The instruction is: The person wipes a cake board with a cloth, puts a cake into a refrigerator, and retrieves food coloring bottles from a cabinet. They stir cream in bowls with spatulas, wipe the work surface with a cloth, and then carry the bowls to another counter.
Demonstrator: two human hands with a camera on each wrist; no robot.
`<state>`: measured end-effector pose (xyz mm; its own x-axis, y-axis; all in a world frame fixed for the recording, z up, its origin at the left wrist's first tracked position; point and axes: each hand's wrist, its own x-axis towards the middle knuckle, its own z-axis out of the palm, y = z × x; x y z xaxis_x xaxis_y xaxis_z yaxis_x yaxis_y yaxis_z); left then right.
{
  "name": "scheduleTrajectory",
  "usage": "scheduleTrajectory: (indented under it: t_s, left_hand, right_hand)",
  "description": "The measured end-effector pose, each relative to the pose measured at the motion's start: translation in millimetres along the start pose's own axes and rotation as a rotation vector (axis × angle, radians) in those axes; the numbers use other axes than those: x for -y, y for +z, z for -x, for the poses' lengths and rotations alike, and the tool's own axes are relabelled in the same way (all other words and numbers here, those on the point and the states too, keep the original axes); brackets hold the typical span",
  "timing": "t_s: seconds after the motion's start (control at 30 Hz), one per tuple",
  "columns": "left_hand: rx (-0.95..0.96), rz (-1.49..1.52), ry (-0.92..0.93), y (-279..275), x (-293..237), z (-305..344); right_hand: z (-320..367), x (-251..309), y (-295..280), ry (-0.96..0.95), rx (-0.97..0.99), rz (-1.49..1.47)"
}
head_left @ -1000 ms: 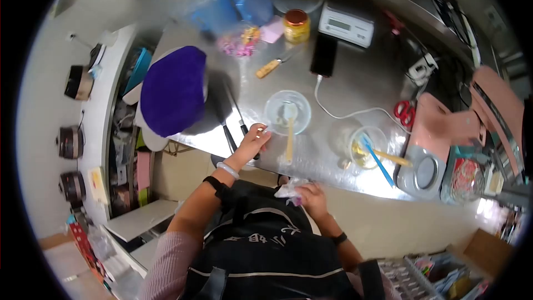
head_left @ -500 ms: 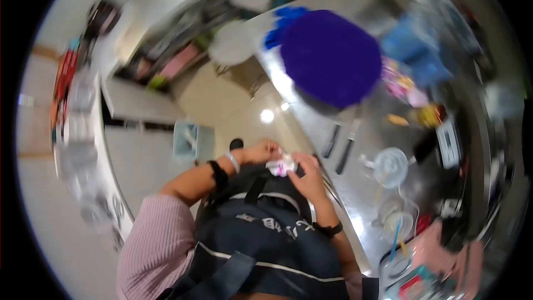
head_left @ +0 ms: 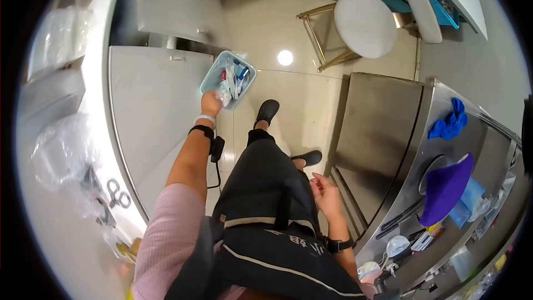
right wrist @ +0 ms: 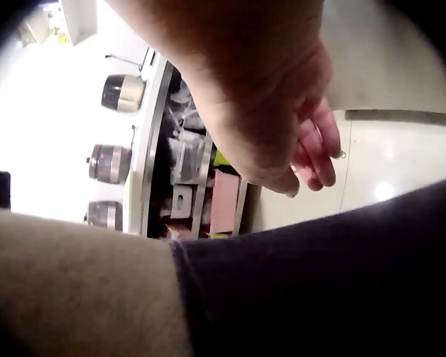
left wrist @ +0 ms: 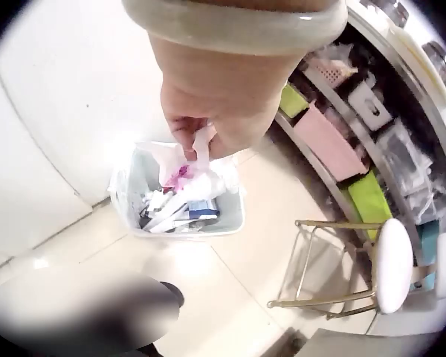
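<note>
My left hand [head_left: 213,102] is stretched down over a pale blue waste bin [head_left: 210,78] on the floor. It pinches a crumpled white wrapper [head_left: 224,98] with a pink smear just above the rubbish. In the left wrist view the fingers [left wrist: 187,134] grip the top of the wrapper [left wrist: 201,172], which hangs into the bin [left wrist: 234,222]; the bin is full of paper and packets. My right hand [head_left: 326,191] hangs beside the dark apron, fingers [right wrist: 318,152] loosely curled and holding nothing.
A white round stool [head_left: 364,24] with gold legs stands on the tiled floor beyond the bin. A steel counter [head_left: 383,128] to the right carries a blue cloth [head_left: 451,122] and a purple cover [head_left: 447,186]. A white counter with scissors [head_left: 116,193] runs along the left.
I have turned away from the steel counter toward the floor bin. The wrapper passed from both hands to the left, which reached out over the bin. The right hand dropped away empty.
</note>
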<state>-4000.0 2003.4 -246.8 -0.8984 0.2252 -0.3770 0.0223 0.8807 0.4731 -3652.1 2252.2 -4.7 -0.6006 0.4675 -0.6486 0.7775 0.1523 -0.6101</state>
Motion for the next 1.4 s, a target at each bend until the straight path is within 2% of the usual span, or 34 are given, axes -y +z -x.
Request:
scheduleTrajectory:
  t_s: [0.03, 0.07, 0.1, 0.17, 0.2, 0.23, 0.27, 0.3, 0.33, 0.37, 0.4, 0.43, 0.47, 0.5, 0.53, 0.57, 0.63, 0.7, 0.77, 0.8, 0.83, 0.9, 0.93, 1.0, 1.03, 1.07, 1.1, 1.17, 1.23, 1.3, 1.33, 1.37, 1.4]
  left_hand:
    - [0.030, -0.010, 0.037, 7.5, 12.4, -14.4]
    - [0.162, -0.106, 0.094, 6.7, 16.2, -24.3]
    - [0.191, -0.096, 0.100, 6.5, 17.2, -27.4]
    - [0.472, -0.123, -0.203, 10.2, 18.9, -42.3]
    - [0.547, -0.129, -0.266, 12.8, 24.4, -44.9]
    - [0.557, -0.241, -0.122, 33.1, 49.6, -50.6]
    - [0.805, -0.346, 0.245, 45.8, 77.6, -66.6]
    - [0.686, -0.465, 0.494, 47.4, 77.1, -59.8]
    - [0.615, -0.616, 0.834, 50.8, 84.3, -62.5]
    - [0.480, -0.534, 0.849, 63.6, 107.5, -64.3]
    - [0.587, -0.260, 0.511, 40.6, 80.8, -51.5]
    - [0.582, -0.269, 0.574, 33.3, 78.9, -48.3]
    - [0.613, 0.019, 0.266, 21.7, 71.2, -35.3]
    - [0.660, 0.012, 0.215, 20.9, 80.4, -34.9]
    - [0.693, 0.078, 0.139, 10.5, 73.1, -28.8]
    - [0.722, 0.142, 0.056, -1.4, 56.1, -17.4]
    - [0.676, 0.140, -0.026, -23.7, 13.6, 4.3]
    - [0.694, 0.259, -0.119, -44.5, -34.8, 20.0]
    - [0.696, 0.215, -0.114, -53.4, -91.8, 29.5]
    - [0.715, 0.251, -0.034, -51.5, -114.1, 29.1]
    - [0.737, 0.293, 0.047, -45.3, -142.9, 30.5]
    - [0.753, 0.392, 0.159, -26.0, -210.4, 32.6]
    - [0.782, 0.346, 0.268, -19.8, -261.1, 38.0]
    - [0.845, 0.342, 0.429, -4.7, -365.3, 60.5]
    - [0.883, 0.384, 0.481, 3.9, -416.9, 78.1]
    - [0.962, 0.445, 0.520, 13.4, -466.5, 98.8]
    - [1.047, 0.505, 0.558, 22.6, -513.4, 122.4]
    - [1.196, 0.516, 0.731, 42.0, -599.1, 176.8]
    - [1.328, 0.583, 0.702, 64.1, -659.6, 235.8]
    - [1.582, 0.666, 0.321, 108.9, -684.8, 269.6]
    - [1.711, 0.621, 0.074, 104.8, -702.1, 292.8]
    - [1.646, 0.573, 0.032, 117.3, -703.7, 306.9]
    - [1.712, 0.633, -0.038, 123.6, -704.5, 309.4]
  right_hand:
    - [-7.7, 8.9, 6.6, 0.024, -0.003, 0.007]
    - [-11.2, 15.7, 10.6, -0.015, 0.004, 0.016]
    - [-12.3, 21.9, 11.2, -0.054, 0.006, 0.026]
    - [-14.0, 34.2, 4.1, -0.028, -0.029, 0.087]
    - [-15.7, 39.3, -3.6, -0.032, -0.035, 0.140]
    - [-17.8, 43.3, -16.1, -0.032, -0.066, 0.196]
    - [-23.0, 42.0, -31.0, -0.026, -0.105, 0.238]
    - [-28.8, 41.6, -50.6, -0.015, -0.173, 0.251]
    - [-39.0, 29.6, -76.2, -0.088, -0.276, 0.352]
    - [-50.6, 41.5, -109.7, -0.148, -0.463, 0.439]
    - [-66.0, 45.1, -144.3, -0.111, -0.579, 0.436]
    - [-84.4, 41.3, -179.7, -0.219, -0.761, 0.497]
    - [-103.9, 39.2, -214.5, -0.220, -0.900, 0.493]
    - [-125.4, 31.9, -251.8, -0.187, -1.004, 0.553]
    - [-149.2, 20.0, -289.7, -0.239, -1.107, 0.566]
    - [-163.7, 16.4, -319.8, -0.177, -1.187, 0.593]
    - [-188.5, -4.1, -362.1, 0.203, -1.311, 0.539]
    - [-201.7, -25.6, -374.0, 0.382, -1.264, 0.238]
    - [-210.6, -47.3, -344.7, 0.269, -1.295, 0.464]
    - [-206.3, -50.0, -329.9, 0.136, -1.299, 0.504]
    - [-190.5, -48.7, -315.2, -0.049, -1.251, 0.518]
    - [-142.1, -53.5, -290.7, -0.230, -1.111, 0.493]
    - [-112.8, -56.0, -283.5, -0.220, -1.058, 0.461]
    - [-72.3, -83.8, -255.5, -0.196, -1.122, 0.337]
    - [-55.7, -101.8, -230.8, -0.019, -1.021, 0.128]
    - [-33.9, -112.3, -218.9, -0.036, -1.117, 0.441]
    - [-15.3, -119.5, -212.5, -0.028, -1.025, 0.372]
    - [10.9, -144.5, -201.1, -0.103, -1.049, 0.360]
    - [30.2, -156.4, -201.3, -0.127, -1.155, 0.332]
    - [44.1, -173.3, -193.6, -0.001, -1.242, 0.289]
    - [50.7, -178.6, -191.7, 0.025, -1.262, 0.281]
    - [57.5, -184.7, -191.6, 0.198, -1.293, 0.245]
    - [62.7, -190.3, -190.9, 0.370, -1.315, 0.207]
